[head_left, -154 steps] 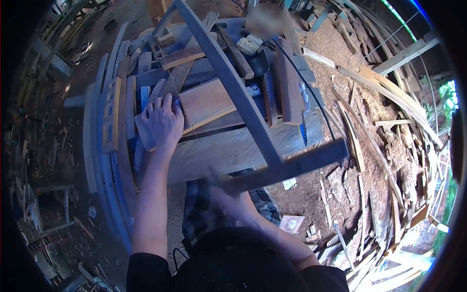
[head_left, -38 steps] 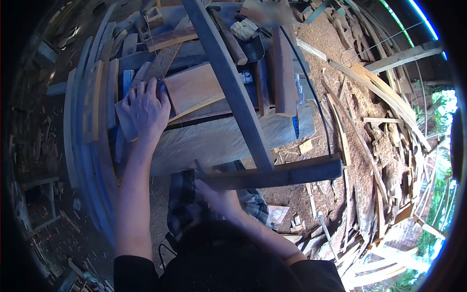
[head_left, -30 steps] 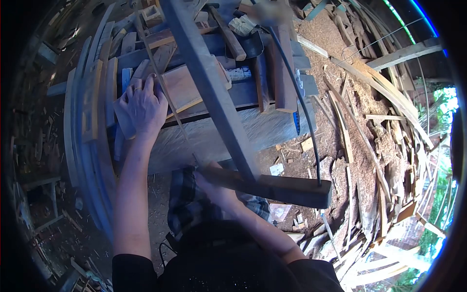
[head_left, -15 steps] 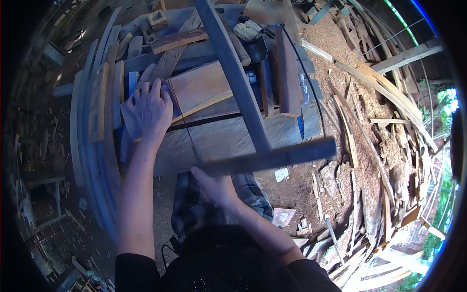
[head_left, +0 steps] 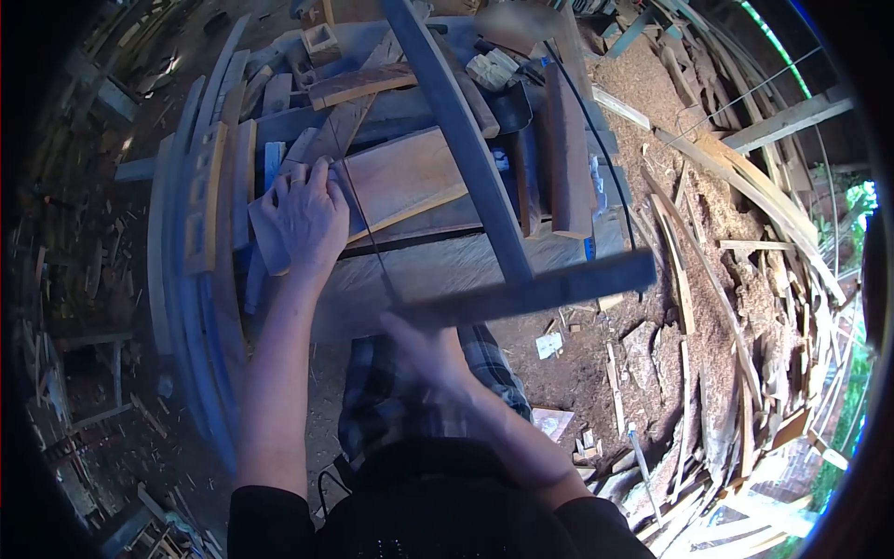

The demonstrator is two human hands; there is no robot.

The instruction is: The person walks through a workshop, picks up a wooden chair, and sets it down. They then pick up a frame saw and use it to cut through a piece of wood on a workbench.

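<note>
A wooden frame saw [head_left: 470, 177] reaches from the top of the view down to a near crossbar, its thin blade crossing the left part of a light wooden board [head_left: 405, 177]. My left hand [head_left: 312, 214] presses on the board's left end, just left of the blade, with its fingers spread and bent over the wood. My right hand [head_left: 428, 354] is closed at the near left end of the saw's crossbar; it is blurred and partly hidden by the bar. The board lies on the workbench [head_left: 438, 265].
Long curved strips [head_left: 191, 307] stand along the bench's left side. Wooden blocks [head_left: 363, 84] and a thick dark board [head_left: 566, 158] lie on the bench. Sawdust [head_left: 643, 93] and scrap strips [head_left: 680, 270] cover the ground at right. A dark cable [head_left: 601, 140] curves beside the bench.
The whole view has shifted, so the bench, board and arms appear slightly farther right. The saw's frame stands a little differently over the board. Both hands keep their places on board and saw.
</note>
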